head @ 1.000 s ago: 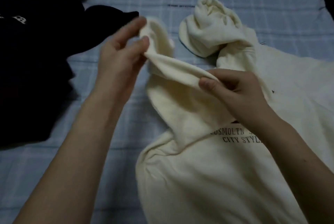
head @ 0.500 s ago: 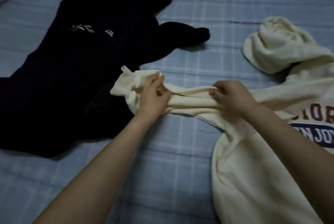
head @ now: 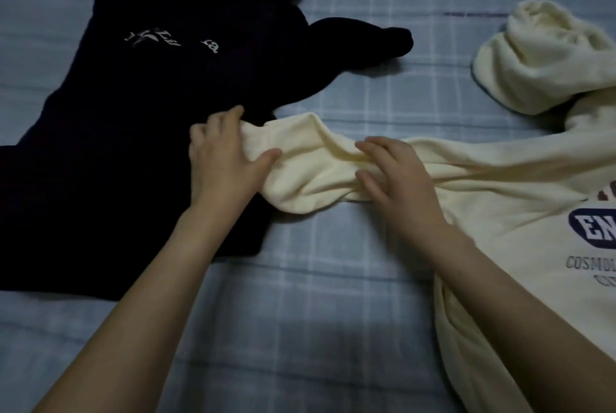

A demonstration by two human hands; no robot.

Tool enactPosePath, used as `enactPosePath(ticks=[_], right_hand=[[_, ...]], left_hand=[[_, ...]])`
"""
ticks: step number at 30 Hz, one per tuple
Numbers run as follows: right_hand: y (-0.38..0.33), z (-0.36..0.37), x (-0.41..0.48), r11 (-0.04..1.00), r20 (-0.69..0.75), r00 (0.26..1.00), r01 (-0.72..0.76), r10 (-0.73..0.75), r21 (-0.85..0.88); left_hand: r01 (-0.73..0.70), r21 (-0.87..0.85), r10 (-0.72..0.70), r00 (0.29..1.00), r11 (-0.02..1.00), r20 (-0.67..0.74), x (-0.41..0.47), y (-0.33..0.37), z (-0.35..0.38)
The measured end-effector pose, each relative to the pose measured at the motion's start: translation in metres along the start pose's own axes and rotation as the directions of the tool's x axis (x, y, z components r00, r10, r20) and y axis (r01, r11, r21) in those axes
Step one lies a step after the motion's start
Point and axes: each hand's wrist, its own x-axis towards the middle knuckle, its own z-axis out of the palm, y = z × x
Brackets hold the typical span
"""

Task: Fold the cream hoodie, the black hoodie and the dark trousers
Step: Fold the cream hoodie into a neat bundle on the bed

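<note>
Though the sleeve is being drawn out, nothing looks folded yet. The cream hoodie (head: 500,212) lies print-up on the right of the bed (head: 300,312), with its hood (head: 540,55) at the far end, so its long axis runs near to far. Its sleeve (head: 316,159) stretches sideways to the left, the cuff reaching over the edge of the black hoodie (head: 150,96), which lies spread and unfolded. The left hand (head: 223,159) grips the cuff, and the right hand (head: 400,179) presses flat on the mid-sleeve. I can't see any trousers.

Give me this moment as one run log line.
cream hoodie sleeve: stretched out sideways | left hand: grips sleeve end | right hand: presses sleeve middle | black hoodie: spread out, unfolded
</note>
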Motion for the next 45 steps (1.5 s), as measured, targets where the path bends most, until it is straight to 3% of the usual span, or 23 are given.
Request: enactPosePath(ticks=[4,7,12,16,20,23,26,29,30,32,34,36,39,42,45], right_hand=[[0.01,0.019,0.032,0.981,0.134,0.978,-0.145,0.162,-0.128],[0.007,0.014,0.042,0.96,0.092,0.96,-0.269,0.263,0.071],[-0.028,-0.028,0.058,0.911,0.056,0.969,-0.247,0.242,0.331],[-0.074,-0.047,0.092,0.899,0.098,0.978,-0.208,0.184,0.386],[-0.124,-0.021,0.154,0.93,0.045,0.994,-0.113,0.104,0.349],[-0.125,0.035,0.174,0.977,0.11,0.989,-0.114,0.095,0.18],[-0.106,0.087,0.151,0.976,0.199,0.968,-0.18,0.153,0.122],[-0.107,0.092,0.129,0.971,0.125,0.977,-0.189,0.171,0.144],[-0.113,0.086,0.123,0.97,0.072,0.984,-0.173,0.163,0.168],[-0.131,0.076,0.103,0.975,-0.025,0.992,-0.118,0.125,0.19],[-0.154,0.078,0.077,0.979,-0.001,0.995,-0.1,0.102,0.176],[-0.166,0.093,0.06,0.988,0.108,0.988,-0.119,0.108,0.094],[-0.163,0.127,0.048,0.992,0.17,0.977,-0.123,0.126,-0.028],[-0.156,0.152,0.044,0.986,0.164,0.976,-0.125,0.143,-0.114],[-0.155,0.144,0.049,0.993,0.207,0.971,-0.108,0.117,-0.055]], left_hand=[[-0.08,-0.2,0.068,0.995,0.977,-0.067,-0.001,-0.007,-0.004],[-0.061,-0.37,0.032,0.996,0.927,-0.084,-0.003,-0.01,-0.014],[-0.007,-0.713,-0.035,0.998,0.701,-0.044,-0.009,-0.017,-0.051],[-0.011,-0.776,-0.163,0.976,0.631,-0.146,-0.001,-0.036,-0.09],[-0.015,-0.79,-0.299,0.921,0.613,-0.25,0.015,-0.08,-0.132],[0.083,-0.706,-0.327,0.919,0.704,-0.219,0.02,-0.115,-0.125],[0.193,-0.617,-0.335,0.934,0.763,-0.123,0.017,-0.134,-0.093],[0.2,-0.576,-0.327,0.937,0.793,-0.126,0.014,-0.135,-0.083],[0.184,-0.486,-0.302,0.937,0.854,-0.176,0.014,-0.132,-0.086],[0.083,-0.108,-0.113,0.946,0.991,-0.305,0.012,-0.117,-0.091],[-0.198,0.2,0.247,0.931,0.96,-0.267,0.01,-0.096,-0.087],[-0.404,0.34,0.45,0.891,0.849,-0.065,0.008,-0.088,-0.071],[-0.394,0.39,0.366,0.919,0.832,0.147,0.009,-0.117,-0.045],[-0.406,0.417,0.359,0.914,0.813,0.19,0.007,-0.145,-0.024],[-0.4,0.431,0.34,0.916,0.809,0.211,0.01,-0.143,-0.018]])
